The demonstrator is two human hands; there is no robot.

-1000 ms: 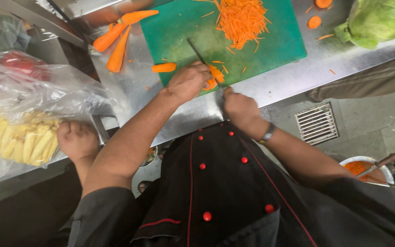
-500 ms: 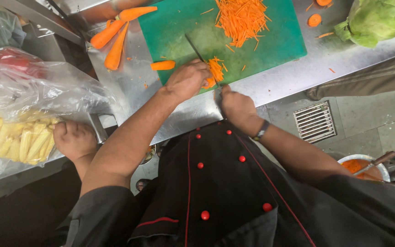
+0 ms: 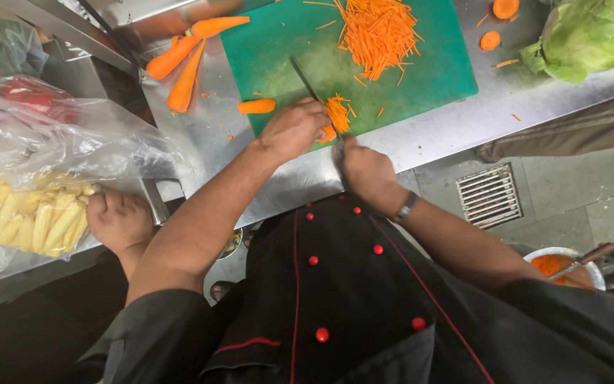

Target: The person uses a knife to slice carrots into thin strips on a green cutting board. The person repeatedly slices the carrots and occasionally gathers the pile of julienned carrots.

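At nine o'clock, a co-worker's hand (image 3: 116, 220) rests beside a clear plastic bag (image 3: 51, 153) holding pale yellow baby corn (image 3: 26, 220). Toward eleven o'clock, three whole carrots (image 3: 182, 60) lie on the steel worktop (image 3: 428, 139), just off the left edge of the green cutting board (image 3: 421, 78). A short carrot stub (image 3: 257, 107) sits on the board near that edge.

At the centre, the left hand (image 3: 294, 129) is curled, fingers pressed together over a small carrot piece (image 3: 330, 122) at the board's near edge. Beside it the right hand (image 3: 365, 169) is closed around the handle of a knife (image 3: 305, 80), whose dark blade runs up toward twelve o'clock, crossing just behind the left hand.

The carrot piece looks firm and stiff but small and light, and its cut faces are probably damp, so it could skid or roll; holding it from above with tucked fingertips, flat face down, seems safest. The thin strips already cut from it are light and would scatter easily.

At twelve to one o'clock, a heap of carrot shreds (image 3: 378, 35) lies on the far part of the board. Further right, round carrot slices (image 3: 499, 21) sit on the worktop, and a green cabbage (image 3: 591, 32) fills the two o'clock corner. Below, at four o'clock, a floor drain (image 3: 488, 195) is set in the tiles, with a bowl (image 3: 563, 264) of orange scraps near it.
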